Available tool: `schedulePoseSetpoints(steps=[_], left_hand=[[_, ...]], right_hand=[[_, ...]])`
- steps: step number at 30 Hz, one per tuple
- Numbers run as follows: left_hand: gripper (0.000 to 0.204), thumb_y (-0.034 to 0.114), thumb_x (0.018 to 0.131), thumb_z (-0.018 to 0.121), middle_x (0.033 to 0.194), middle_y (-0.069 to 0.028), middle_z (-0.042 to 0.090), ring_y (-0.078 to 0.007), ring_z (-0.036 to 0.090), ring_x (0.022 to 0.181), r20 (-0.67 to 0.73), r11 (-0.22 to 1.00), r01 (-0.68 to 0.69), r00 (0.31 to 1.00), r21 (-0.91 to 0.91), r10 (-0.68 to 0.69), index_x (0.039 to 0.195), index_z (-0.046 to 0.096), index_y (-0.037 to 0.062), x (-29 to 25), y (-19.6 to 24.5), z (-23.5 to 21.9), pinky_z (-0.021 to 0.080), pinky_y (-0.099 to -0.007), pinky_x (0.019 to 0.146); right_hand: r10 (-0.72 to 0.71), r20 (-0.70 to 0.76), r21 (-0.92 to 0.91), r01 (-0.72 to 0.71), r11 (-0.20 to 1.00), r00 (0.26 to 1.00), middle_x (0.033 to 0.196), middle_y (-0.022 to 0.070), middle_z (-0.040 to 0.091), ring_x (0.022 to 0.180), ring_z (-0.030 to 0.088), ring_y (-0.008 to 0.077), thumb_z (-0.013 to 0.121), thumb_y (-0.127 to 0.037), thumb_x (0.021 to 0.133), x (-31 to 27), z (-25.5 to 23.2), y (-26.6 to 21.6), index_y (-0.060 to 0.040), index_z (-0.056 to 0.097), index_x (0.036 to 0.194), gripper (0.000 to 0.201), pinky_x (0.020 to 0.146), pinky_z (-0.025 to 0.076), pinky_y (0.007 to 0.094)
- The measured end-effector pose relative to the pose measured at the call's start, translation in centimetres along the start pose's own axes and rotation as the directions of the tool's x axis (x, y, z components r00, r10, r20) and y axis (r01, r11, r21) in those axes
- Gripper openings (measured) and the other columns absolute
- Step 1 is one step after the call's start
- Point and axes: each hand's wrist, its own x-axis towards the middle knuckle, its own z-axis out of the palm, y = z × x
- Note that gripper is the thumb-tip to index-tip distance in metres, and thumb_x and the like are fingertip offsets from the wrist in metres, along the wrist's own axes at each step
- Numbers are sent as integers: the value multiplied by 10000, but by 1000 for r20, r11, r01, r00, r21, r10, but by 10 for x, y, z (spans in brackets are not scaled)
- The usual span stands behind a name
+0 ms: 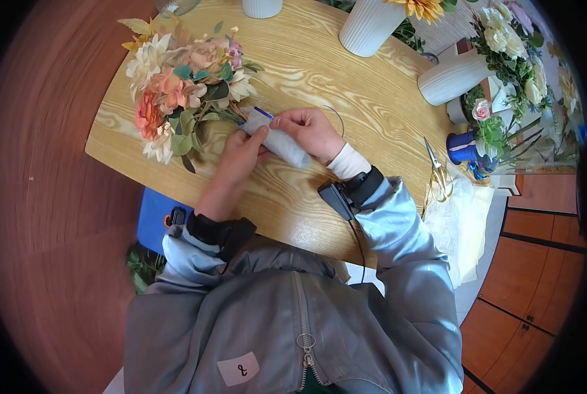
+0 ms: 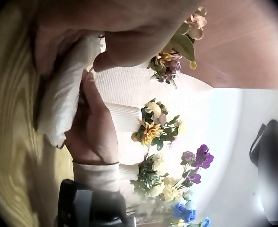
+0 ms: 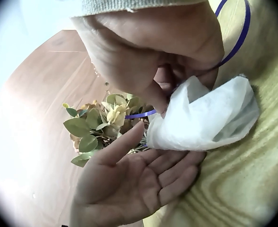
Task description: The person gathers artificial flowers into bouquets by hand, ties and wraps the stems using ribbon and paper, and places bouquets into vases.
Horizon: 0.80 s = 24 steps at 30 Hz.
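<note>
The room has a floor of reddish-brown wood (image 1: pixel 50 217), and at the right there are orange-brown cabinet doors (image 1: pixel 530 289). In the middle stands the worktop (image 1: pixel 306 65), a rounded board of light wood with a strong grain. At its far side stand white ribbed vases (image 1: pixel 369 26) with flowers, and one white vase (image 1: pixel 452 79) lies tilted near the right edge. Close to this edge there are also a spool of blue ribbon (image 1: pixel 463 148), a pair of scissors (image 1: pixel 438 167) and a heap of thin white paper (image 1: pixel 461 220).

On the left part of the worktop lies a bouquet (image 1: pixel 181 82) of cream, pink and orange flowers, with its stems pointing to the person. The stems are covered by a white wrapping paper (image 1: pixel 281 141), which rests on the wood between both hands. A thin blue ribbon (image 3: pixel 238 38) runs behind it.

The right hand (image 1: pixel 313 131) holds the upper edge of the paper, pinching it between thumb and fingers. The left hand (image 1: pixel 241 157) is flat and relaxed, its straight fingers lying under and against the side of the paper.
</note>
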Motion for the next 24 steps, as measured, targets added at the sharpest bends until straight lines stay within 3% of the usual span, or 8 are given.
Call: schedulePoseSetpoints(steps=[3,6,8,9,12,15,20,24], left_hand=[[285,221,852,490,947,-98,540,-185,565,838,-73,993,-47,997,-111,39,1014,453,-11,-1,-5,9,473,-301,714],[256,185,865,459,962,-100,529,-188,557,853,-151,977,-69,988,-199,39,1031,434,-8,-10,-4,15,466,-311,726],[243,168,870,443,971,-100,526,-191,553,865,-162,964,-87,986,-250,47,1037,425,-7,-11,-7,13,463,-316,730],[219,149,872,430,949,-89,522,-183,548,827,-160,956,-121,984,-269,80,1026,421,-6,-8,-14,9,462,-312,710],[173,119,874,409,874,-63,503,-158,519,734,-169,934,-183,976,-308,136,1003,416,3,-13,-19,11,453,-295,654],[135,100,874,399,775,-36,456,-124,455,636,-213,925,-213,965,-314,150,984,416,24,-28,-12,20,429,-270,580],[107,109,870,414,698,-11,391,-91,389,563,-216,903,-222,965,-369,149,965,417,59,-35,-20,18,390,-240,505],[141,158,876,415,681,-12,430,-73,381,511,-218,915,-173,971,-364,97,954,417,40,-47,-8,22,367,-224,450]], right_hand=[[-15,13,39,15,999,1000,764,24,607,657,532,68,554,-149,819,-6,5,-1,-15,625,853,156,600,445,203],[89,43,-29,-88,996,995,775,18,605,657,530,54,543,-154,826,-15,8,-10,-18,619,865,161,580,435,182],[95,37,202,-100,974,995,750,0,589,622,500,34,538,-159,829,-18,8,-11,-21,612,892,168,541,405,163],[94,38,203,-100,974,995,750,0,589,622,500,34,538,-159,829,-20,6,-14,-21,612,892,168,541,405,163],[126,8,105,-126,986,992,747,21,595,589,514,71,522,-130,826,-26,-3,-19,25,588,916,191,535,411,197],[-57,44,-92,61,994,997,697,21,593,569,517,74,518,-133,819,-20,-15,-5,15,607,867,179,517,410,206],[-127,3,-538,109,836,992,612,89,589,531,527,150,554,-163,747,-17,-26,-8,-24,631,767,160,523,418,274],[-29,142,-661,117,741,989,644,108,599,570,558,180,554,-156,731,-12,-23,-15,-43,637,780,148,560,434,294]])
